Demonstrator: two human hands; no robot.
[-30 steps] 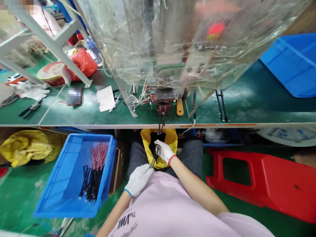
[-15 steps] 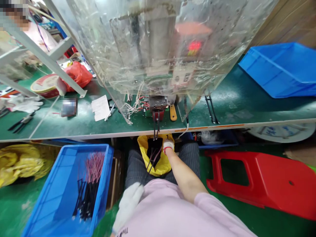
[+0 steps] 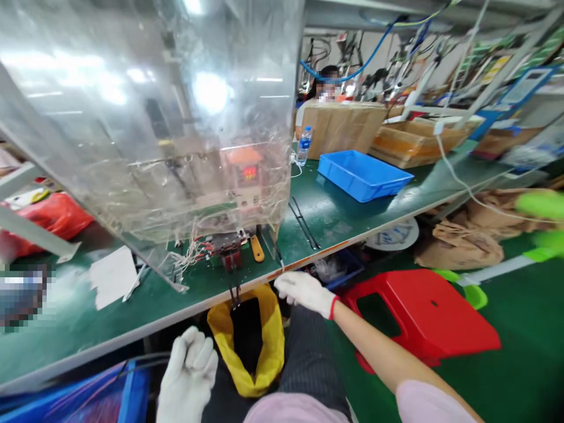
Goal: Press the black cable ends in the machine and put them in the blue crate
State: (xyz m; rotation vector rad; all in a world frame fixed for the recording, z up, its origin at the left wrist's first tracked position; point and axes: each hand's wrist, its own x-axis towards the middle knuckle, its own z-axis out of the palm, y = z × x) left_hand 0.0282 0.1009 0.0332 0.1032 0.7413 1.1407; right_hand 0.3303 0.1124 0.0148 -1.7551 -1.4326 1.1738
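My left hand [image 3: 187, 373], in a white glove, is raised beside the yellow bag [image 3: 273, 358] with its fingers curled. A thin black cable [image 3: 152, 355] runs into it from the left. My right hand [image 3: 304, 291], gloved too, is at the bench edge near a black-and-white cord [image 3: 281, 261]. Its fingers are bent together, and whatever they may hold is hidden. Two black cable ends [image 3: 235, 294] hang from the small clamp unit [image 3: 231, 258] above the bag's open mouth. Pink wires and the blue bin [image 3: 138, 390] are blurred at lower left.
A clear plastic shield [image 3: 145, 147] stands over the clamp unit. A yellow-handled tool [image 3: 257, 249] and black cables [image 3: 304, 223] lie on the green bench. At right are a blue tray [image 3: 361, 176] and a red stool [image 3: 432, 317]. A person sits beyond cardboard boxes [image 3: 343, 126].
The view has swung to the right. My right hand has left the yellow bag for the bench edge. My left hand has come up near the bag, fingers now curled, with a cable at it.
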